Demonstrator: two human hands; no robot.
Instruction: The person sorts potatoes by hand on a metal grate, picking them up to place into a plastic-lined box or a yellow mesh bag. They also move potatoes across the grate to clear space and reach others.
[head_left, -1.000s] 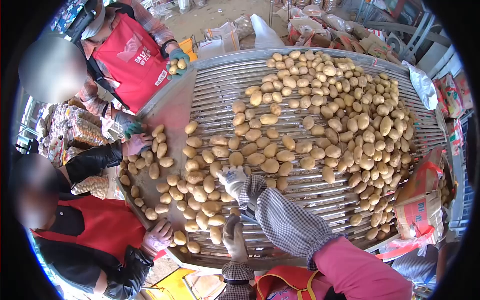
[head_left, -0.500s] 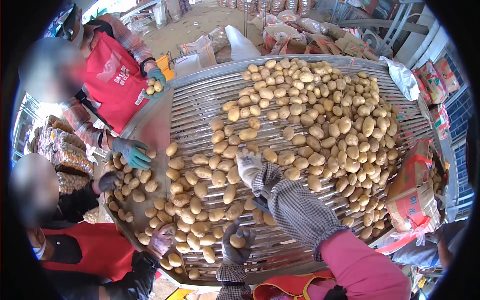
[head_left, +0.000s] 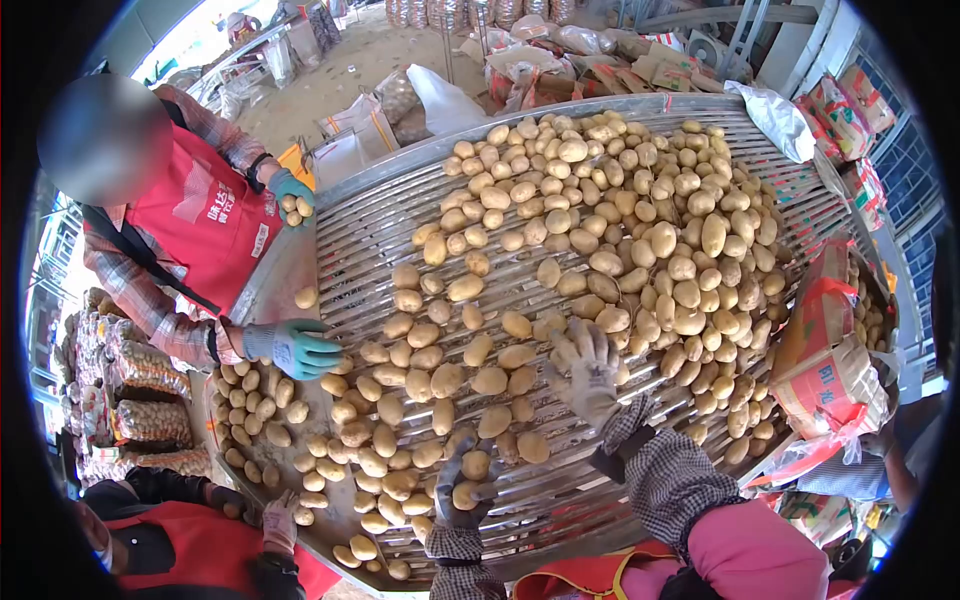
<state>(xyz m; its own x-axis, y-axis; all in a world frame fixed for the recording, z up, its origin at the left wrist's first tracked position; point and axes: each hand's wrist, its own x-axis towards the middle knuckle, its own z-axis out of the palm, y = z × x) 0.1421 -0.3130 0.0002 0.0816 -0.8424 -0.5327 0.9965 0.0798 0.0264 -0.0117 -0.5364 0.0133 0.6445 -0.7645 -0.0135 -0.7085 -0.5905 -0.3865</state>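
My left hand (head_left: 462, 497), in a grey glove, is at the near edge of the slatted metal table (head_left: 560, 505). Its fingers curl round a potato (head_left: 467, 494), and a second potato (head_left: 476, 465) lies against the fingers. Farther right, my right hand (head_left: 585, 372) wears a whitish glove and reaches over the slats beside the big heap of potatoes (head_left: 690, 260). Its fingers are spread, with potatoes at the fingertips and none seen in its grasp. Looser potatoes (head_left: 446, 380) lie between my hands and the left side. Checked sleeves cover both my forearms.
Across the left side, a co-worker in a red apron (head_left: 215, 200) holds potatoes in one gloved hand (head_left: 292, 200); the other teal glove (head_left: 300, 350) hovers by the table. Another co-worker's gloved hand (head_left: 281, 520) is at lower left. A torn carton (head_left: 825, 385) stands at right.
My right hand has moved right, toward the heap, and its fingers have spread. My left hand stays low with a potato. The teal glove has shifted toward the slats; the lower-left co-worker's hand has drawn back.
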